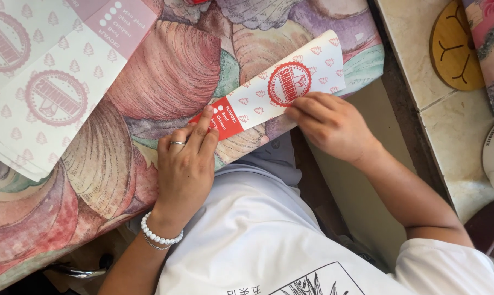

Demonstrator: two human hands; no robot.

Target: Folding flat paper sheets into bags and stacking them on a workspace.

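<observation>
Pressing now: a long folded paper sheet [269,93], white with small red marks, a round red stamp and a red end, lies slantwise on the patterned cloth [165,71], near the cloth's edge closest to the person.
Left hand: the left hand [185,164] lies palm down, fingers stretched out and close together, with the fingertips resting on the red end of the paper. It grips nothing and only holds the paper flat.
Right hand: the right hand [329,123] sits on the paper's lower edge just beside the round stamp, fingers bent, tips bearing on the paper. The thumb is hidden, so I cannot tell whether it pinches the edge or only presses it.
Step, as I judge it: the sheet looks folded lengthwise already, and both hands seem to be flattening that fold, one at each part of the strip.
What further handling calls for: steady weight from the left hand so that the strip does not slide on the cloth, and even pressure along the edge so that the layers stay lined up. The far corner by the stamp curls up a little and would need smoothing.
Worn: a ring [177,143] and a white bead bracelet [159,236] on the left.
Nearby: a stack of like sheets [44,82] lies unfolded at the upper left, well apart from both hands. A round wooden coaster [454,46] rests on the tiled counter [416,49] to the right.
</observation>
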